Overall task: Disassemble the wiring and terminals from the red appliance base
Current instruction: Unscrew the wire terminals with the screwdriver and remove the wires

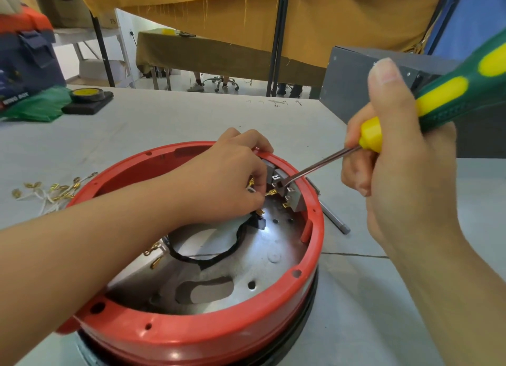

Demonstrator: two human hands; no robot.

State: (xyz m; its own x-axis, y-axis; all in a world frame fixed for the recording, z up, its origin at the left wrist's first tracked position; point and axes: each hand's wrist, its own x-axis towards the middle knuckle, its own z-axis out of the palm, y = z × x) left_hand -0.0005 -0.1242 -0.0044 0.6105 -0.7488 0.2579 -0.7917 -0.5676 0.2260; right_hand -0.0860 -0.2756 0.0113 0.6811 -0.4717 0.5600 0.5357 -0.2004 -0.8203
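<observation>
From the head camera, the red base (191, 335) sat on the table (164, 114). The left hand (227, 174) reached inside, pinching a wire terminal (271, 193). The right hand (397, 152) clenched a screwdriver (449, 92), its blade on the grey switch block (294, 198).

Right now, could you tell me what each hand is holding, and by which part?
The right hand grips the screwdriver by its green-and-yellow handle. The left hand pinches something at the terminals inside the red base; exactly what cannot be told.
</observation>
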